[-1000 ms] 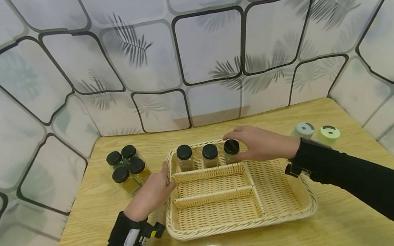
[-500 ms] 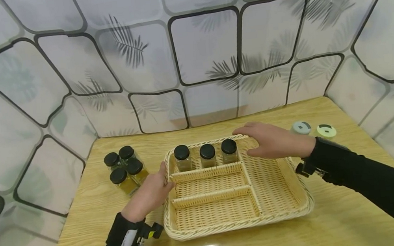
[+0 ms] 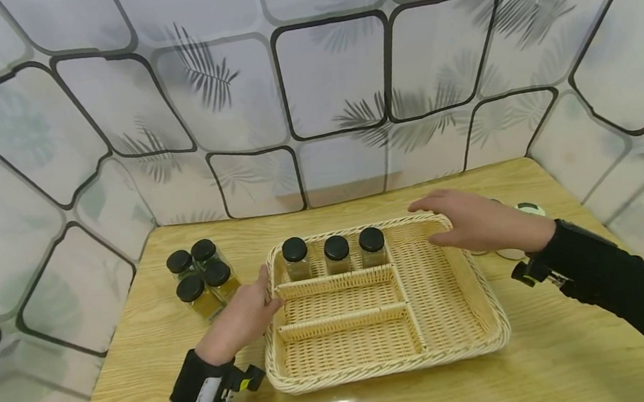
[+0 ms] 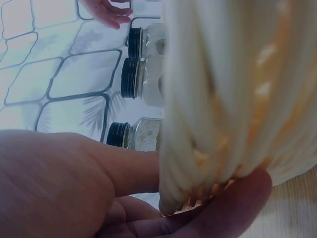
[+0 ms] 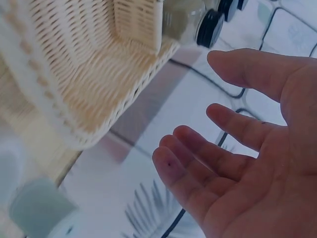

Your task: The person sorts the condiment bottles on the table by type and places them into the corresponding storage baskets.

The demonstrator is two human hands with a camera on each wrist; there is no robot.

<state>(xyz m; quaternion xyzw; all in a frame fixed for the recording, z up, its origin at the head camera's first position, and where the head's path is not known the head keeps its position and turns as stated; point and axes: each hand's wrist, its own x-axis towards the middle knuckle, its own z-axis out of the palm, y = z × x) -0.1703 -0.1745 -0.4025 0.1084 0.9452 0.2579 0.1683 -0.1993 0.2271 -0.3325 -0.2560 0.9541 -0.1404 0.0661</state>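
Observation:
My left hand (image 3: 243, 318) grips the left rim of a pale wicker basket (image 3: 382, 371); in the left wrist view thumb and fingers (image 4: 230, 206) pinch its woven edge. Three clear glass jars with black lids, a left one (image 3: 295, 250), a middle one (image 3: 336, 249) and a right one (image 3: 372, 240), stand in a row in the basket's back left compartment. My right hand (image 3: 478, 221) hovers over the back right corner of the basket, fingers spread and holding nothing. In the right wrist view its palm (image 5: 267, 183) faces the basket and a jar (image 5: 185, 22).
Left of the basket, several black-lidded jars (image 3: 191, 290) cluster on the wooden table (image 3: 140, 367). Pale containers, one with a light green top (image 3: 530, 209), stand at the right, partly behind my right arm. A patterned cloth (image 3: 334, 83) rises behind the table.
My right hand has let go of the right jar in the row and moved right, to the basket's back right corner. The left hand keeps its hold on the rim.

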